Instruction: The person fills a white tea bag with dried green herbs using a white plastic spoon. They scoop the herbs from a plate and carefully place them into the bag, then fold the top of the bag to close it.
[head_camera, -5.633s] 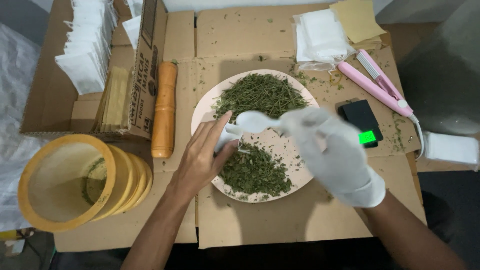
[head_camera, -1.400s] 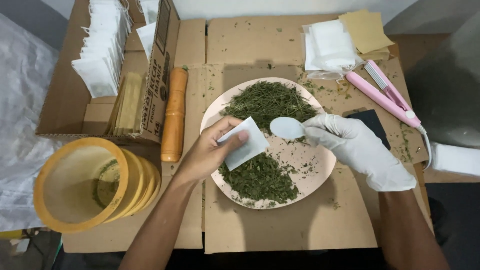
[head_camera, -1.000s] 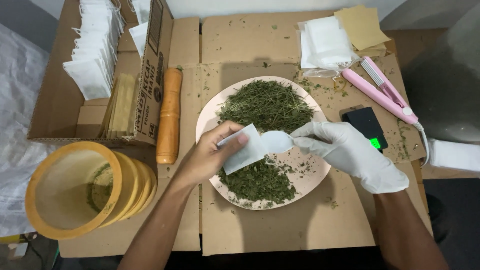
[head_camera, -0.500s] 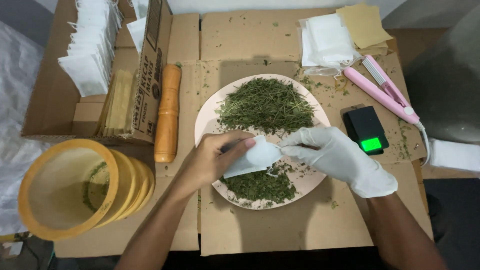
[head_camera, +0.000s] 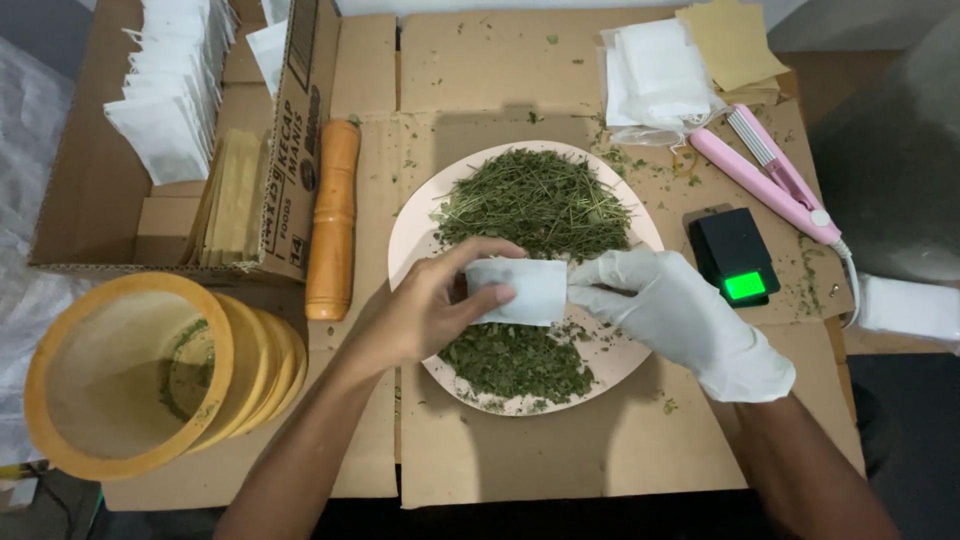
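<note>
Sachet (head_camera: 518, 291) pinched between left hand (head_camera: 425, 315), gloved right hand (head_camera: 672, 305), spoon hidden

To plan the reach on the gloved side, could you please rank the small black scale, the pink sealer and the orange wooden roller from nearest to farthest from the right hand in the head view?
From the right hand:
1. Black scale, just to its right.
2. Pink sealer, beyond the scale, upper right.
3. Orange roller, across the plate, far left.

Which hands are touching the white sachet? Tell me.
Touching, both: the head view shows the left hand and gloved right hand pinching opposite ends of the white sachet.
</note>
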